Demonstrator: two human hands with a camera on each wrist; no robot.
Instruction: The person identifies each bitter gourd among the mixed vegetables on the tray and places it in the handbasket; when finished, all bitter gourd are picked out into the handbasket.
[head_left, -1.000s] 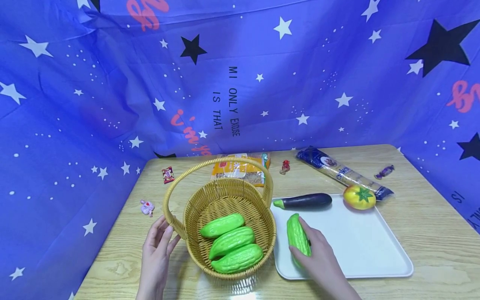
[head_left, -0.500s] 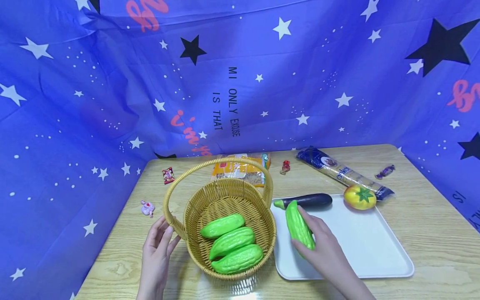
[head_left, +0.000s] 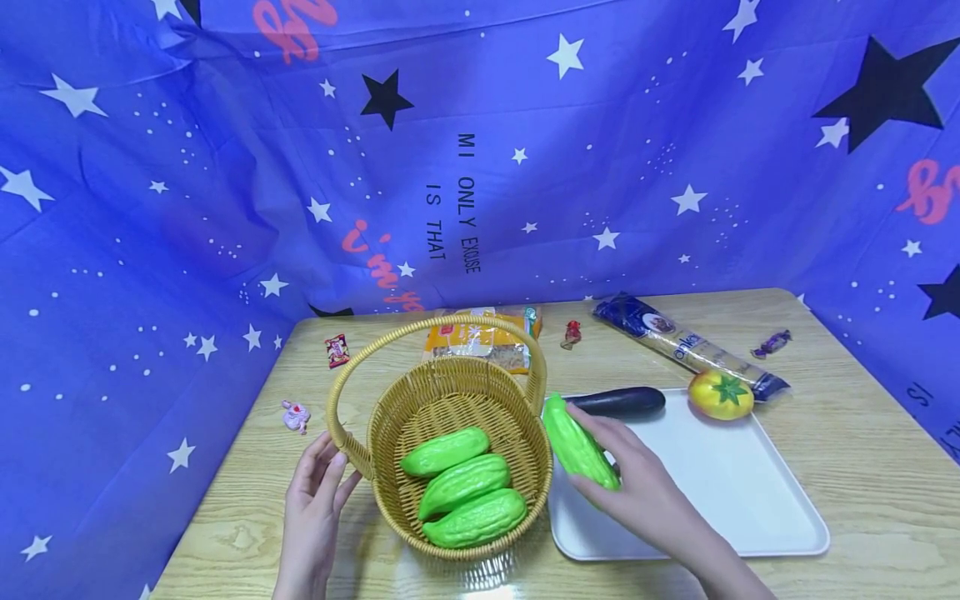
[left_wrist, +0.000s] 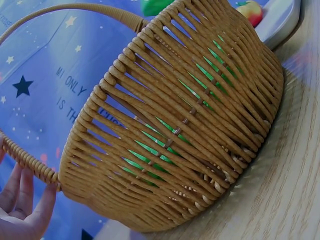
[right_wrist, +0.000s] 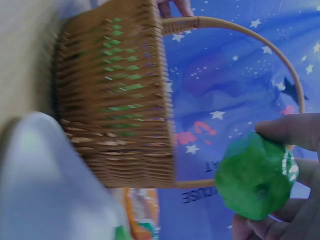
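Observation:
A green bitter melon [head_left: 577,446] is held between the thumb and fingers of my right hand [head_left: 637,487], above the tray's left side at the basket's right rim. In the right wrist view the bitter melon [right_wrist: 257,175] shows end-on, raised beside the basket wall [right_wrist: 115,90]. My left hand [head_left: 313,504] holds the foot of the arched handle on the left of the woven basket [head_left: 386,442]; its fingers [left_wrist: 42,212] touch the handle in the left wrist view. Three more bitter melons [head_left: 465,483] lie side by side inside the basket.
A white tray [head_left: 735,500] stands right of the basket, bearing a dark eggplant [head_left: 626,402] and a yellow fruit with a green leafy top [head_left: 720,394]. Behind are a blue-ended long packet [head_left: 675,337], an orange snack bag [head_left: 487,337] and several small wrapped candies [head_left: 337,351].
My right hand has lifted the bitter melon from the tray and carried it left to the basket's rim, overlapping the eggplant's stem end. The left hand and basket have stayed put.

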